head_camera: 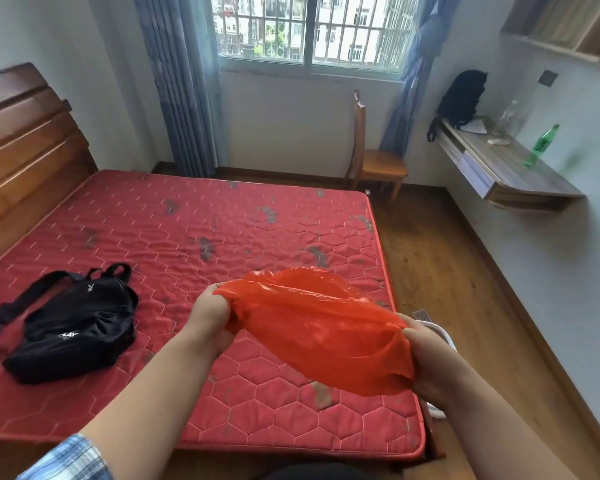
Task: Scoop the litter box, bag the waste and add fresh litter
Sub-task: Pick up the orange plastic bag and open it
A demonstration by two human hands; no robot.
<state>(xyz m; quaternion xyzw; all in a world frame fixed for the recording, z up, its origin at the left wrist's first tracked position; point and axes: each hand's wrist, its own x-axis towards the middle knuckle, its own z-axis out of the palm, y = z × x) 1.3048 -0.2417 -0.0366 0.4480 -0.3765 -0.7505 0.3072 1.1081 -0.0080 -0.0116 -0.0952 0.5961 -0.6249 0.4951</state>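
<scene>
- Head view: left hand (208, 318) and right hand (430, 362) held the bag (323, 337) above the bed's (187, 220) near corner.
- Fingers (222, 304) of each pinched a bunched edge.
- Opening its mouth probably called for gentle, even pulls.

bag (319, 337): thin glossy orange plastic | mattress (194, 230): quilted red cloth | headboard (25, 140): polished wood

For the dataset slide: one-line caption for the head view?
Left hand and right hand grip a thin orange plastic bag over a red quilted mattress.
</scene>
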